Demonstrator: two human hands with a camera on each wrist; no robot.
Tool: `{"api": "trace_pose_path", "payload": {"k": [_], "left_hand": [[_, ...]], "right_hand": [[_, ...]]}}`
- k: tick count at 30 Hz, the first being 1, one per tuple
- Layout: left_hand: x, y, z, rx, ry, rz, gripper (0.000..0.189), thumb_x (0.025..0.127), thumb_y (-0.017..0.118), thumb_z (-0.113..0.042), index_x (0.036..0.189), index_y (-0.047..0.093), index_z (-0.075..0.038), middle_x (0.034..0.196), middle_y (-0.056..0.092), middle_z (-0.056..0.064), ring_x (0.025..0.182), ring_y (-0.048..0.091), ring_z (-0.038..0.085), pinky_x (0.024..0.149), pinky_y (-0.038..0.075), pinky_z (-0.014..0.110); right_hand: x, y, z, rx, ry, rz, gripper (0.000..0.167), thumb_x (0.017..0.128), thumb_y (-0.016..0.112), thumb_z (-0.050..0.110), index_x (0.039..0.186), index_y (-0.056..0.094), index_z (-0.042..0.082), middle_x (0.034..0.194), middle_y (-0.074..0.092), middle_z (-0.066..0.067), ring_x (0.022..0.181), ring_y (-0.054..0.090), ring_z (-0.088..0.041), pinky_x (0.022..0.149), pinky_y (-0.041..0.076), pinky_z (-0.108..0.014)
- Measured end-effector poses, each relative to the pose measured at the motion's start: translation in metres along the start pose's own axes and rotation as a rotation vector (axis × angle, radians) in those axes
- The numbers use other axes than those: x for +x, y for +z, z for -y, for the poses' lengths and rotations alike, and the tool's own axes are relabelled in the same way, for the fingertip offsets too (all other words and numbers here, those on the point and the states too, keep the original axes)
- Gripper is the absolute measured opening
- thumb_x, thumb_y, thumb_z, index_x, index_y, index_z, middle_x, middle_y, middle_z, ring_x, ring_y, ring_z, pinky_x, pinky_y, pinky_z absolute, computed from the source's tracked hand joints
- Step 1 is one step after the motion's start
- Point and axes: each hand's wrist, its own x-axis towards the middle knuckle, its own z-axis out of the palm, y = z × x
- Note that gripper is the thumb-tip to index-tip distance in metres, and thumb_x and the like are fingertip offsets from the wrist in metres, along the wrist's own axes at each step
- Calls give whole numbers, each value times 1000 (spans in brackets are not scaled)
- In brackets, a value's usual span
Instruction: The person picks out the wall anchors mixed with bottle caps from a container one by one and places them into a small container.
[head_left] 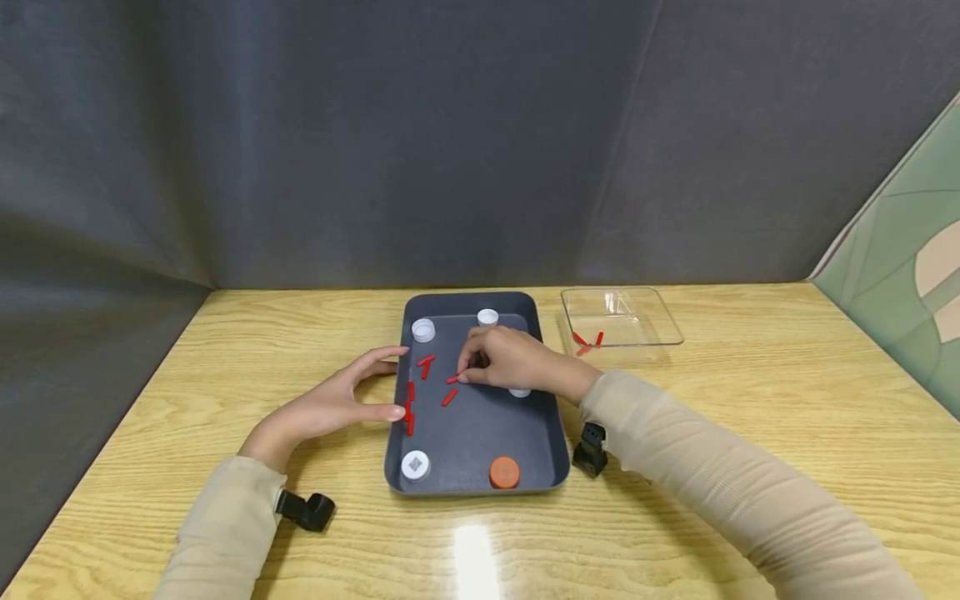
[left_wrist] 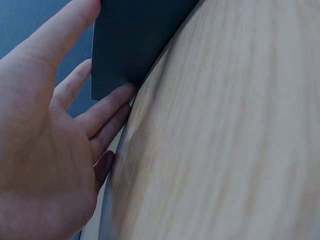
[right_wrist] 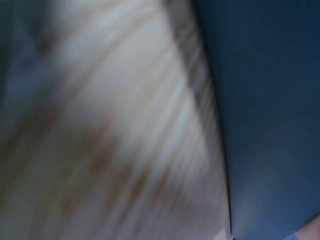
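A dark grey tray (head_left: pixel 480 433) lies on the table with small red sticks in it. My right hand (head_left: pixel 506 357) is over the tray's middle, thumb and fingertips pinching one red stick (head_left: pixel 453 380). Just below that, another red stick (head_left: pixel 449 397) lies on the tray floor. My left hand (head_left: pixel 337 400) touches the tray's left side with fingers spread and fairly straight; in the left wrist view its fingers rest against the outer wall (left_wrist: pixel 130 50). More red sticks (head_left: pixel 410 423) lie along the left inner edge. The right wrist view is blurred and hides the pinch.
White caps (head_left: pixel 423 331) (head_left: pixel 487 317) sit at the tray's far corners, a white cap with a printed code (head_left: pixel 416 465) near left, an orange cap (head_left: pixel 505 472) near right. Another white cap is partly under my right hand. A clear container (head_left: pixel 660 340) with red sticks stands right of the tray.
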Motion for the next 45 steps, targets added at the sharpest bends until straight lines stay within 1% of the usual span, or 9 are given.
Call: {"api": "trace_pose_path", "payload": {"k": [6, 9, 13, 16, 24, 28, 32, 37, 45], "left_hand": [[0, 0, -1, -3, 0, -1, 84, 86, 79, -30, 155, 30, -24, 153, 36, 16, 141, 31, 34, 110, 24, 61], [0, 1, -1, -8, -2, 2, 84, 86, 79, -30, 155, 30, -24, 153, 36, 17, 141, 31, 34, 111, 25, 61], [0, 1, -1, -6, -3, 2, 84, 86, 79, -30, 155, 30, -24, 153, 36, 17, 141, 31, 34, 110, 25, 61], [0, 1, -1, -5, -2, 1, 84, 86, 79, -30, 155, 31, -23, 152, 36, 17, 141, 31, 34, 110, 24, 61], [1, 1, 0, -7, 8, 6, 84, 86, 79, -29, 155, 30, -23, 152, 37, 17, 141, 32, 34, 110, 25, 60], [0, 1, 0, 0, 4, 6, 85, 86, 79, -30, 155, 30, -22, 152, 37, 17, 141, 32, 34, 110, 25, 60], [0, 1, -1, 3, 1, 4, 84, 87, 79, -31, 155, 30, -22, 152, 37, 17, 141, 32, 34, 110, 26, 60], [0, 1, 0, 8, -3, 2, 84, 87, 79, -30, 155, 30, -24, 152, 37, 16, 141, 31, 34, 110, 25, 60], [0, 0, 0, 13, 2, 2, 84, 86, 79, -31, 155, 30, -24, 152, 36, 16, 141, 31, 34, 111, 24, 61]], "right_hand": [[0, 0, 0, -7, -5, -6, 4, 89, 77, 27, 88, 75, 25, 85, 56, 12, 72, 53, -4, 66, 46, -25], [-2, -2, 0, -5, -21, -20, 4, 88, 77, 27, 87, 75, 25, 83, 56, 13, 71, 53, -4, 66, 46, -25], [-4, -5, 1, 26, -56, -46, 4, 88, 77, 26, 87, 76, 23, 83, 59, 14, 71, 54, -2, 66, 47, -24], [-5, -7, 1, 54, -68, -50, 5, 89, 76, 26, 88, 76, 21, 84, 61, 14, 72, 55, -1, 67, 48, -23], [-9, -13, 5, 84, -31, -50, 4, 91, 74, 24, 87, 73, 22, 82, 64, 14, 70, 55, -4, 67, 48, -26], [-13, -18, 7, 108, -44, -54, 4, 91, 74, 23, 90, 73, 20, 82, 65, 13, 69, 56, -5, 67, 48, -27], [-18, -25, 7, 133, -57, -74, 4, 92, 74, 22, 91, 74, 18, 81, 65, 13, 69, 56, -6, 67, 49, -28], [-26, -31, 6, 137, -52, -102, 4, 91, 74, 23, 91, 74, 19, 80, 64, 13, 67, 55, -7, 64, 47, -28], [-39, -38, 5, 140, -25, -120, 5, 91, 74, 23, 93, 74, 19, 87, 65, 12, 71, 53, -9, 64, 46, -29]]}}
